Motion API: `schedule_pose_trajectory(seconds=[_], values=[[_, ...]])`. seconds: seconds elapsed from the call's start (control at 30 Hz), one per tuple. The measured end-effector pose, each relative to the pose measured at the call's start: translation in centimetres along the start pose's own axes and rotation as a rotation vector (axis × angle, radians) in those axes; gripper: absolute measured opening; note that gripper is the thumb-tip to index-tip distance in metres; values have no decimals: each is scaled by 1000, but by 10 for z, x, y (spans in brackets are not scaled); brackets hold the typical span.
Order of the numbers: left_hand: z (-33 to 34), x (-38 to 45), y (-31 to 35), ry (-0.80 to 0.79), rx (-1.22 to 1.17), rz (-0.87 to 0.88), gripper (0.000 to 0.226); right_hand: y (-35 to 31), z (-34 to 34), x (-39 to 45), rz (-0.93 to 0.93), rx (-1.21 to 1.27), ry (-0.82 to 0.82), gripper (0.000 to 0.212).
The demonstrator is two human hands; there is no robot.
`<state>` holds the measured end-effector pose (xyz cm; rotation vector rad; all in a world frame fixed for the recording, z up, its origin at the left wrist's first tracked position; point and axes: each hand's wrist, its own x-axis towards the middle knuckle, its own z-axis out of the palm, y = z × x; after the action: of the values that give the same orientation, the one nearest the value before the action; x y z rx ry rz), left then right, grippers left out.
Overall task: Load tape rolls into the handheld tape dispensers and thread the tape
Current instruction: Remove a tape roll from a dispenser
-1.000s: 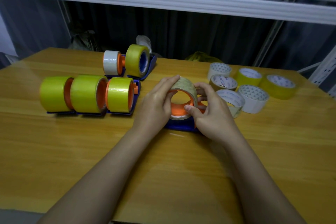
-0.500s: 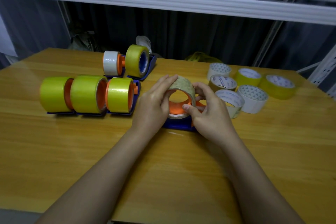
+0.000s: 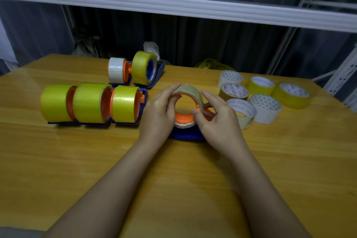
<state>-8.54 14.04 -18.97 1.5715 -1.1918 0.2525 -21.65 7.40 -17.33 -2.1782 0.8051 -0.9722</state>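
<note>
A pale tan tape roll (image 3: 190, 90) sits on the orange hub (image 3: 184, 118) of a blue dispenser (image 3: 186, 135) at the table's middle. My left hand (image 3: 157, 115) grips the roll's left side, fingers curled over its top. My right hand (image 3: 217, 121) holds the right side, thumb pressed on the orange hub's rim. Most of the dispenser is hidden behind both hands.
Three loaded dispensers with yellow rolls (image 3: 90, 102) stand in a row at the left. Two more loaded dispensers (image 3: 135, 70) stand behind them. Several loose tape rolls (image 3: 264, 108) lie at the right. The wooden table (image 3: 77, 160) runs under a white shelf (image 3: 173, 4).
Both hands have shifted slightly on the roll, which has seated a little further onto the orange hub. Nothing else moved.
</note>
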Motion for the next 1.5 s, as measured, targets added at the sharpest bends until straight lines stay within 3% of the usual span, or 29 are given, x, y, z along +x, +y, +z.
schedule_pose_trajectory(seconds=[0.1,0.23,0.3,0.5,0.67,0.8,0.93,1.2,1.5], values=[[2,-1,1,15,-52,-91,34,0,1,-1,-56,-241,130,46],[3,-2,0,-17,-78,-96,35,-1,3,-4,-58,-430,8,54],[3,-2,1,-31,-62,-84,35,-1,5,-3,-20,-442,-9,56],[7,-6,3,-178,54,-159,55,7,11,-1,-71,-329,180,44],[6,-5,-1,-328,20,-273,63,14,22,-2,-217,-475,295,40],[6,-9,1,-412,-24,-232,66,20,24,1,-227,-528,338,39],[7,-10,0,-348,87,-138,63,17,25,1,-165,-421,271,43],[10,-15,16,-178,188,-65,57,12,25,3,-129,-264,311,40],[6,-9,16,-104,201,-3,56,6,28,0,-166,-260,456,39]])
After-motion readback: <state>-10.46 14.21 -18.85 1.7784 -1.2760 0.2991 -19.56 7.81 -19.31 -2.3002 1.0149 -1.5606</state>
